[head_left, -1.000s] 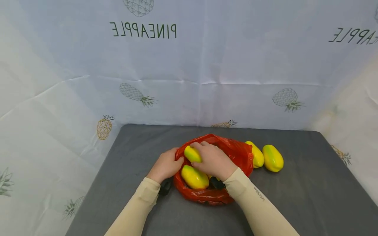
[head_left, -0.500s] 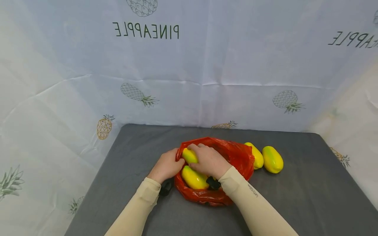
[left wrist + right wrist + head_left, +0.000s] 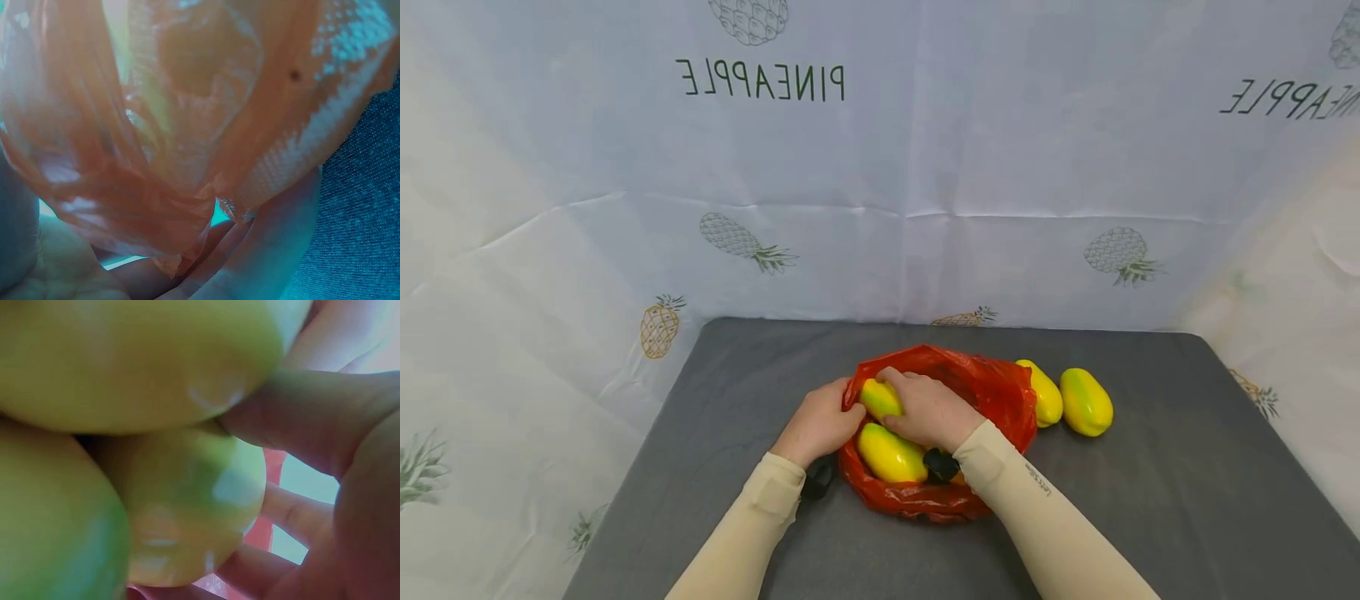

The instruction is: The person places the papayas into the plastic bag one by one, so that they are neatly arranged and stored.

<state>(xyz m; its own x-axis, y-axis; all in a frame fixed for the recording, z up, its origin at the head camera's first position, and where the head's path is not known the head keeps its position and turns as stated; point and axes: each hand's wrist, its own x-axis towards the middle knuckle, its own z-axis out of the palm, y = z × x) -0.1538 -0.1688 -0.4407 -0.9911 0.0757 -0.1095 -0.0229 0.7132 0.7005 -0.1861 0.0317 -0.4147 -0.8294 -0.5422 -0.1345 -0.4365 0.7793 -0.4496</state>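
One partly hidden yellow fruit (image 3: 881, 400) is gripped by right fingers (image 3: 297, 515); left fingers (image 3: 275, 234) pinch the red bag (image 3: 1009, 404).

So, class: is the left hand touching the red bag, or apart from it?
Touching: in the head view, the left hand grips the red bag by its edge.

Red plastic bag (image 3: 1003, 392): thin, glossy, creased, sitting on the tabletop (image 3: 1150, 500) mouth up and gaping, left rim gripped by the left hand (image 3: 818, 423). Held fruit (image 3: 880, 399): smooth, shiny, oblong, yellow with a green tinge, gripped by the right hand (image 3: 931, 408) within the bag's mouth, near the left rim; can't tell from the tight right wrist view whether its underside touches anything.
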